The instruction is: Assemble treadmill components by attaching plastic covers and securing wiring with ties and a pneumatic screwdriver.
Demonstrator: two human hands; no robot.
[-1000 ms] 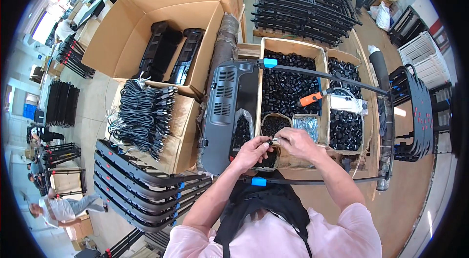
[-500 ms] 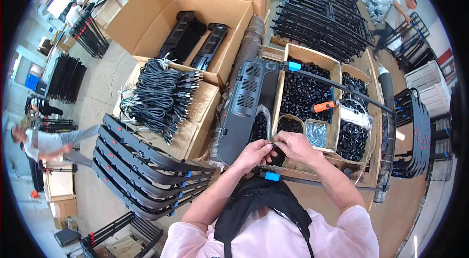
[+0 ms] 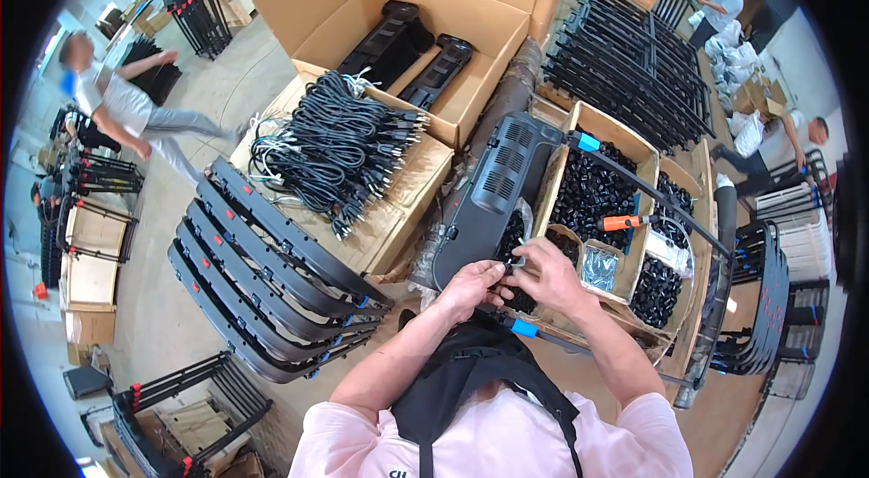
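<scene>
My left hand [image 3: 472, 288] and my right hand [image 3: 550, 277] meet in front of my chest, both closed, fingertips pinched around something too small to make out. Just beneath them lies a black frame with a vented black plastic housing [image 3: 516, 166] along its left side and blue clips [image 3: 588, 142] on its tubes. Under the frame, a wooden tray [image 3: 605, 119] holds many small black plastic parts [image 3: 588, 184] in compartments. A clear bag of silver screws [image 3: 599, 268] sits right of my right hand. An orange-handled power screwdriver [image 3: 621, 223] rests across the parts.
Bundled black cables [image 3: 339, 143] lie on a carton at the left, before a large open carton [image 3: 317, 16] with black housings. Curved black frames [image 3: 262, 283] are stacked at lower left. Black tube racks [image 3: 634, 71] stand far right. A co-worker [image 3: 118, 102] walks at the left.
The view has swung, so the bench sits further right and tilted. My hands stay together, fingers shifted slightly. The co-worker at the left has changed place and posture.
</scene>
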